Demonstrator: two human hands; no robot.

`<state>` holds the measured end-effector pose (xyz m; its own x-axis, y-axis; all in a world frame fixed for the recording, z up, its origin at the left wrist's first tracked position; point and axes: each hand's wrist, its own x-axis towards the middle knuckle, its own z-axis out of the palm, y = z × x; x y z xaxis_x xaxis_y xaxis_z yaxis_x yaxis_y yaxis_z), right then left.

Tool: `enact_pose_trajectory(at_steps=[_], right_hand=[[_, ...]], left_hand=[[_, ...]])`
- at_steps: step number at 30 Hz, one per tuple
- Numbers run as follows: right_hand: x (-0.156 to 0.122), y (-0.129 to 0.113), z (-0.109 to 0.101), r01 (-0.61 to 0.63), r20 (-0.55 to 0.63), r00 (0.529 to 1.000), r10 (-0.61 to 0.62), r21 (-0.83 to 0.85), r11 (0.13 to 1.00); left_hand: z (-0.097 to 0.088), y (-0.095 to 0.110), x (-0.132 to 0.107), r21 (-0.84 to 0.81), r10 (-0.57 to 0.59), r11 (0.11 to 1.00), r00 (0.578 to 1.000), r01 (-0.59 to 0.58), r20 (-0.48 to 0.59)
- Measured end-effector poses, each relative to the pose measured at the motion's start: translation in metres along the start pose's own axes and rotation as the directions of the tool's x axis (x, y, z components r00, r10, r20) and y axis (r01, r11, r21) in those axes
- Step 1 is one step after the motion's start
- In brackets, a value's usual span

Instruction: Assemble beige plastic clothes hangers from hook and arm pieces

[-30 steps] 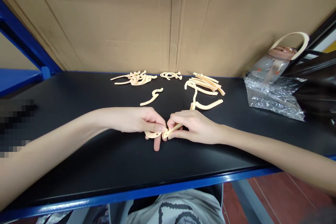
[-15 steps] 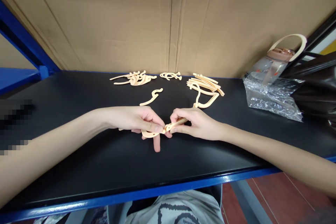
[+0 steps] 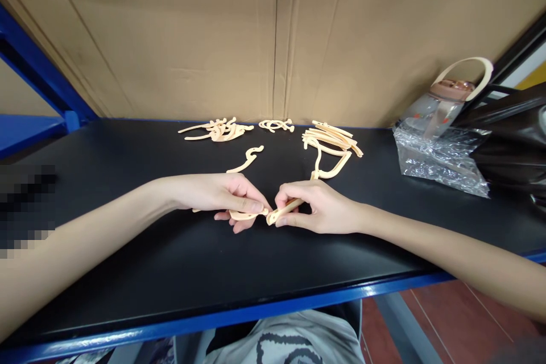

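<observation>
My left hand (image 3: 230,196) is closed on a curved beige plastic piece (image 3: 245,216), pinched between thumb and fingers, with a small rounded tip pointing right. My right hand (image 3: 313,205) grips a grooved beige plastic bar (image 3: 284,210) that has a hole near its end. The two ends meet or nearly meet between the hands; whether they are joined I cannot tell. Just beyond my right hand lies a bent beige frame (image 3: 336,168), its near end hidden by the hand. A loose S-shaped beige piece (image 3: 247,160) rests beyond my left hand.
Along the back of the black tabletop (image 3: 256,261) lie a pile of curved pieces (image 3: 224,131), a few small ringed pieces (image 3: 276,124) and stacked bars (image 3: 330,136). At right stand a clear bottle (image 3: 443,105) and crinkled plastic wrap (image 3: 443,156). A cardboard wall (image 3: 170,40) closes the back.
The bar's end in my right hand has dropped slightly, away from the left piece's tip. My left hand's lower fingers have drawn in; one no longer points down.
</observation>
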<state>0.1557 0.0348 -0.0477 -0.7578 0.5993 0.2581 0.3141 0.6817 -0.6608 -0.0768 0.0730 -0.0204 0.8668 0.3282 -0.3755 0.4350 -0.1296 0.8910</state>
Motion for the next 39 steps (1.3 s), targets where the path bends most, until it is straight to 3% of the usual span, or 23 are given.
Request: enact_pose_trajectory(at_steps=[8, 18, 25, 39], right_hand=[[0.0, -0.0004, 0.0008, 0.028, -0.007, 1.0, -0.028, -0.014, 1.0], [0.0003, -0.0003, 0.0007, 0.01, -0.019, 1.0, -0.01, 0.032, 0.999], [0.0004, 0.001, 0.003, 0.043, -0.034, 0.998, -0.043, -0.001, 0.999], [-0.0005, 0.0031, 0.0014, 0.01, -0.028, 1.0, -0.009, 0.031, 0.999]], left_hand=[[0.0035, 0.0046, 0.0018, 0.061, -0.027, 0.998, 1.0, 0.027, 0.011], [0.0016, 0.0066, 0.0036, 0.038, 0.01, 0.999, 0.999, -0.011, 0.041], [0.003, 0.0029, 0.0077, 0.029, -0.016, 0.999, 1.0, 0.015, 0.004], [0.0012, 0.002, 0.0075, -0.033, -0.02, 0.999, 0.998, 0.022, 0.052]])
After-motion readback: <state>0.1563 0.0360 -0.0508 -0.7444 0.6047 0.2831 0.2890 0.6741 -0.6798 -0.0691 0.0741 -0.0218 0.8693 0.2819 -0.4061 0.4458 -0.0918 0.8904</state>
